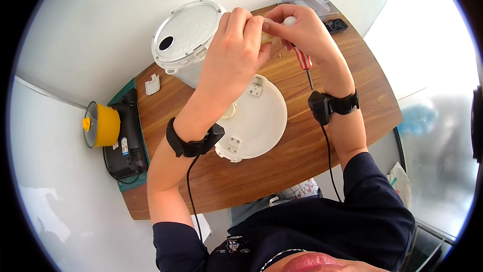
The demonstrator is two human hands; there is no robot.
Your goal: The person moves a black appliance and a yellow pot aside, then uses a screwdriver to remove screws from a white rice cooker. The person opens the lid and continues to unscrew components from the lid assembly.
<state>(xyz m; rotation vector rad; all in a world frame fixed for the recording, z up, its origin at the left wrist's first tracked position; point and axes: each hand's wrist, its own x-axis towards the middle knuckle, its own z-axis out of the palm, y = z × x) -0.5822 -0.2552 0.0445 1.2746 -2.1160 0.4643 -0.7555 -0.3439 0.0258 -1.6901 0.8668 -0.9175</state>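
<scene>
Above the far part of the wooden table, my two hands meet at the fingertips. My left hand (232, 50) has its fingers bent inward; whatever they pinch is mostly hidden. In my right hand (308, 30) a screwdriver (303, 59) with a red-and-white handle is tucked in the palm, its metal shaft pointing down toward me. The thumb and forefinger of that hand also pinch together beside my left fingers, at something too small to make out. Below my hands lies a round white plastic lid (266, 126) with small square fittings, partly covered by my left forearm.
A white tub (188, 73) with a silvery round top (193, 25) stands behind my left hand. At left, a yellow pot (108, 123) and a black appliance (126, 143) sit by a green mat (130, 185). A small white plastic piece (152, 85) and, far right, a black tray (336, 25) lie on the table.
</scene>
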